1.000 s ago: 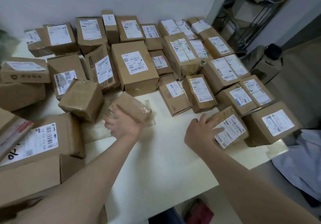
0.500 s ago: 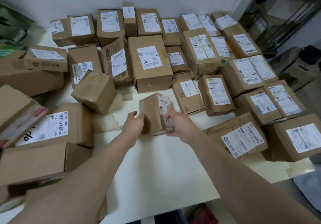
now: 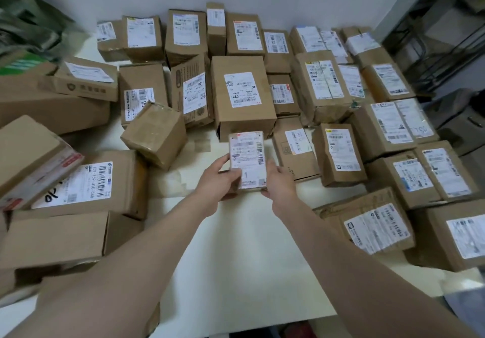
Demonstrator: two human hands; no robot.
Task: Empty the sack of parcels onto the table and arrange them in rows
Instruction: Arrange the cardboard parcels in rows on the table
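While its label is facing up, left hand [image 3: 217, 180] and right hand [image 3: 278, 182] are gripping a small parcel [image 3: 248, 154], over the tabletop [image 3: 236, 259], just nearer than a large box [image 3: 242, 93], other parcels [image 3: 338, 154] lying in rows far and right

Soft even indoor light, blurred and warped edges.

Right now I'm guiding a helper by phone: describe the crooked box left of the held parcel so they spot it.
Find the white table crowded with brown boxes. Just left of the small parcel held by the left hand and right hand sits a cube-like box. Unlike its neighbours, it shows no label and sits askew.
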